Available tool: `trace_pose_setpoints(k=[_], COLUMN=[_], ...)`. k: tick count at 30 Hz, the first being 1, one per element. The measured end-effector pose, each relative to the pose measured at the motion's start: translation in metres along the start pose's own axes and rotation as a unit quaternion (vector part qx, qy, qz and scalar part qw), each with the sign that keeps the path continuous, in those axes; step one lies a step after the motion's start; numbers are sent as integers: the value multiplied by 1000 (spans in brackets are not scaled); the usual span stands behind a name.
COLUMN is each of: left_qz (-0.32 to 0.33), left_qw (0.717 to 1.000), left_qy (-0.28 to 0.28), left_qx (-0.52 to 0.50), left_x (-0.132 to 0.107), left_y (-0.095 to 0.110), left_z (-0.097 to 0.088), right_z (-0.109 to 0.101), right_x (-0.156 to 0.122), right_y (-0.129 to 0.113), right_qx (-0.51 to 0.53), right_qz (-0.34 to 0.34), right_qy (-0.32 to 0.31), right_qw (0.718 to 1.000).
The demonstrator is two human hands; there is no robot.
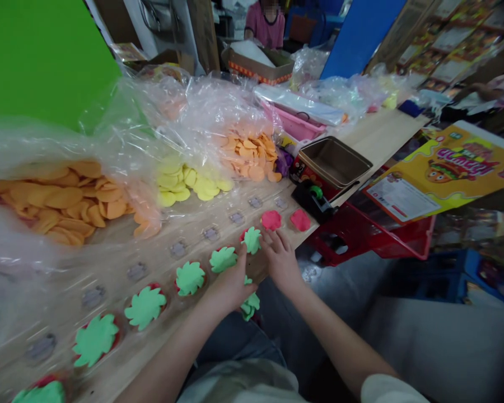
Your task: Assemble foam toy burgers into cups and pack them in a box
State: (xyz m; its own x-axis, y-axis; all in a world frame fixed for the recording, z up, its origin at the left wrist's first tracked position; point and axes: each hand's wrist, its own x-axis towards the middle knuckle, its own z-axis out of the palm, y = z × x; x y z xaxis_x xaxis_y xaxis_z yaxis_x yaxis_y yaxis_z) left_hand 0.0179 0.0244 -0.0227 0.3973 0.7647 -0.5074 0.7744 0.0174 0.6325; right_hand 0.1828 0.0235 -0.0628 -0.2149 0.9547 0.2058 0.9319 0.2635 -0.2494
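Head view looks down on both hands; the left hand is curled over a green scalloped cutout, though whether it grips I cannot tell; the right hand, fingers spread and holding nothing, lies just beside that cutout on the wooden table, near a pink clay disc; more green cutouts sit in a row on red discs; orange discs and yellow discs spill from clear plastic bags.
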Motion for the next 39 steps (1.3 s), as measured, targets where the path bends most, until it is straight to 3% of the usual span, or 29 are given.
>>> trace_pose_setpoints(k=[4, 8, 13, 16, 18, 21, 22, 25, 27, 28, 30, 33, 35, 39], left_qz=[-15, 30, -9, 13, 56, 100, 100, 66, 47, 47, 57, 47, 18, 4], left_qw=[1000, 998, 1000, 1000, 995, 970, 961, 947, 944, 943, 944, 942, 931, 921], left_qy=[7, 60, 3, 26, 56, 66, 61, 46, 42, 41, 33, 18, 2, -5], left_qx=[4, 16, 24, 9, -60, -211, -250, -310, -324, -327, -324, -330, -365, -389], left_x=[-5, -13, -5, -10, -15, -16, -14, -3, 2, 4, 6, 10, 15, 30], left_y=[5, 4, 1, 2, 5, 11, 13, 15, 16, 16, 17, 19, 20, 23], left_z=[8, 19, 17, 8, 2, -5, -7, -11, -13, -14, -16, -20, -23, -24], right_z=[5, 2, -7, -16, -23, -29, -30, -33, -35, -37, -38, -39, -37, -23], right_x=[-8, -11, -14, -11, -7, 2, 5, 16, 20, 21, 21, 20, 26, 52], right_y=[-1, 1, -3, -5, -6, -7, -7, -4, 1, 3, 4, 7, 13, 37], right_qx=[-24, -5, 36, 137, 260, 453, 491, 541, 554, 548, 499, 414, 408, 433], right_qz=[20, -12, -16, 18, 57, 94, 107, 159, 153, 136, 103, 98, 135, 202], right_qy=[-16, -4, -18, 14, -13, -141, -155, -121, -149, -171, -180, -102, -42, 44], right_qw=[999, 1000, 999, 990, 964, 875, 851, 817, 805, 808, 842, 899, 902, 878])
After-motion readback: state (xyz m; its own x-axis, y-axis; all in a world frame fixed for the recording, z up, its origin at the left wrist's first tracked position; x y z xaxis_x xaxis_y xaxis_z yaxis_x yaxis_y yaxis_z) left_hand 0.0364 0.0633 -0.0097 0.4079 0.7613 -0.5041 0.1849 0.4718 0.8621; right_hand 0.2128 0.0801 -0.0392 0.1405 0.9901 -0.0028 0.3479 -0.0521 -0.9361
